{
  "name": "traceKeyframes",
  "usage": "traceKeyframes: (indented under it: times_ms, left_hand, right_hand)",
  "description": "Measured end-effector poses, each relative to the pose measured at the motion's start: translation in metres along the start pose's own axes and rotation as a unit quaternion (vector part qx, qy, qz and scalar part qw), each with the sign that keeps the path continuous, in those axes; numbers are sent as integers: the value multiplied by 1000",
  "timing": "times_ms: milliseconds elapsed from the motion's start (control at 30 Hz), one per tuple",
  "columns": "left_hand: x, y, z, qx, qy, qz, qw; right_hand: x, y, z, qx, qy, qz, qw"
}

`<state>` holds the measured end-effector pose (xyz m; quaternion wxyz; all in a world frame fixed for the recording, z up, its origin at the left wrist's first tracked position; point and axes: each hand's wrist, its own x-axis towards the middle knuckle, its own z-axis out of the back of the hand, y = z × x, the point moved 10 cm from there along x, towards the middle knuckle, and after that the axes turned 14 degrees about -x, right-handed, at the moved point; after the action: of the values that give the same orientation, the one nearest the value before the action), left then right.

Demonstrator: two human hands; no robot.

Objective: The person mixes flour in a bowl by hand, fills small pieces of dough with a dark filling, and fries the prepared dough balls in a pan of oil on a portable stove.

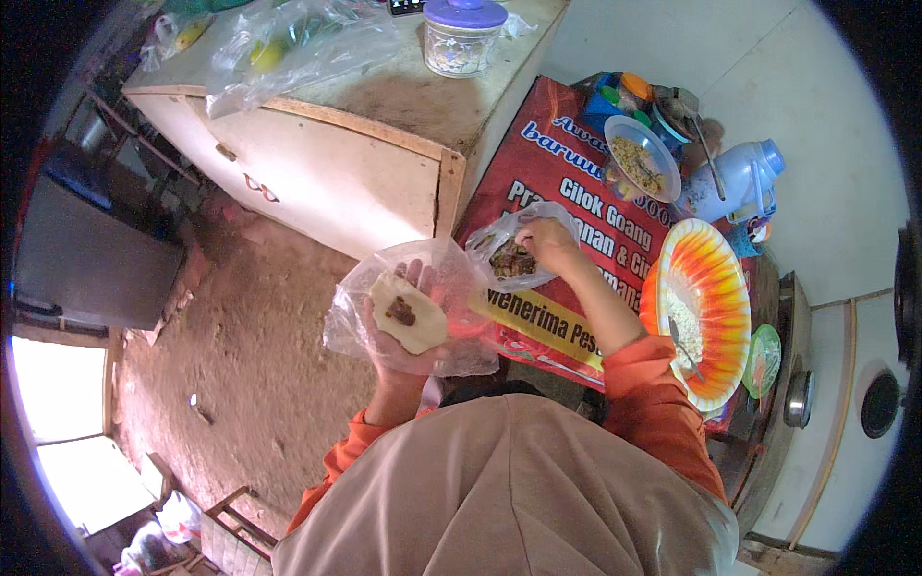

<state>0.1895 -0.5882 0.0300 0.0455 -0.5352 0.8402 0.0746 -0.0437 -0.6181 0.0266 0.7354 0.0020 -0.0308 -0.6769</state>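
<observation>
A pale, soft dough disc (411, 315) with dark filling was cradled on clear plastic in the open left hand (403, 331); the right hand (545, 242) was pinched inside a filling bag (509, 252) near the tabletop's left edge. The dough was judged limp and tearable, best supported from beneath.

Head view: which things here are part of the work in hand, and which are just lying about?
In use:
left hand
plastic sheet
flat piece of dough with dark filling
right hand
bag of dark filling

Lying about:
purple-lidded jar
orange patterned plate
bowl of crumbs
pale jug
</observation>
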Motion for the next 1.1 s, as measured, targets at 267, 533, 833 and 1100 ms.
traceKeyframes:
  times_ms: [267,533,833,1100]
  left_hand:
    - [-3,-9,-4,25,-24,-24,999]
    - [3,-2,7,-18,-28,-12,999]
    - [5,18,-20,22,-15,16,1000]
    - [7,33,-25,45,-9,71,996]
  right_hand:
    - [9,-17,-41,-103,84,-160,978]
    - [-15,70,62,365,59,-78,926]
    - [-32,168,99,295,-70,-8,953]
    - [-57,165,135,215,-173,31,961]
